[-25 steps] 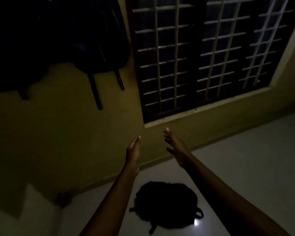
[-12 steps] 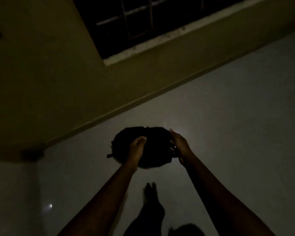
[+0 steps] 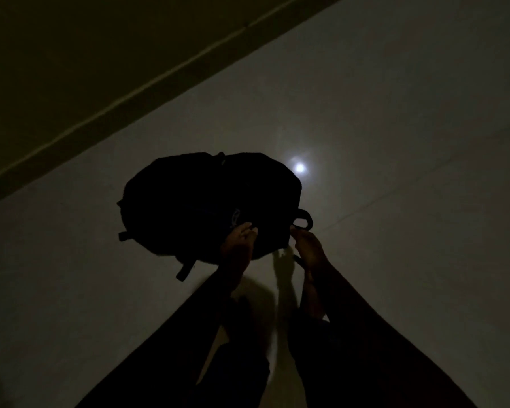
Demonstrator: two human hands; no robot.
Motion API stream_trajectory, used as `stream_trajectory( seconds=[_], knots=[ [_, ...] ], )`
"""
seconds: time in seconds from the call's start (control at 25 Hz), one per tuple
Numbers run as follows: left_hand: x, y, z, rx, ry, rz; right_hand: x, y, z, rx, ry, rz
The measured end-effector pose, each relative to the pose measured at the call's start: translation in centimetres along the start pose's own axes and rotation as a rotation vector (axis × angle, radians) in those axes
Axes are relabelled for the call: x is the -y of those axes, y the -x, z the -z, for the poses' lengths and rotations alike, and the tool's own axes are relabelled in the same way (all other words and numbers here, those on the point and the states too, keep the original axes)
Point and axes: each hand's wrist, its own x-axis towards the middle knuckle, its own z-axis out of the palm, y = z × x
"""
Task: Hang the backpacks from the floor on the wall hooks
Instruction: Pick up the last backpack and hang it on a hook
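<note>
A black backpack (image 3: 206, 201) lies flat on the pale tiled floor (image 3: 395, 142) in a very dark room. Its straps stick out at the left and bottom, and its carry loop (image 3: 304, 220) juts out at the right. My left hand (image 3: 239, 242) rests on the near edge of the bag with its fingers curled onto the fabric. Beside the carry loop, my right hand (image 3: 308, 245) has its fingertips at the bag's right corner. In this dim light I cannot tell how firmly either hand grips. No wall hooks are in view.
The yellow wall and its skirting (image 3: 100, 83) run diagonally across the upper left. A lamp's bright reflection (image 3: 299, 167) shines on the floor just past the bag. My legs and feet (image 3: 312, 295) stand right below the hands.
My view has tilted down from the window and the hung backpacks to the floor. Both hands have dropped from open in the air onto the near edge of the backpack.
</note>
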Motion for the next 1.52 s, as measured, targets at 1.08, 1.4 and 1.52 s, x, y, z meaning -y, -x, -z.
stream_trajectory(
  seconds=[1.08, 1.4, 1.52],
  knots=[
    [-16.0, 20.3, 7.7, -0.193, 0.311, -0.033, 12.5, 27.0, -1.6, 0.264, -0.133, 0.377],
    [-20.3, 37.1, 14.1, -0.012, -0.047, -0.394, 16.7, 43.3, 1.7, 0.213, 0.169, 0.624],
    [-21.6, 40.0, 13.4, -0.004, -0.248, -0.717, 16.7, 46.5, 3.3, 0.233, 0.392, 0.710]
  ],
)
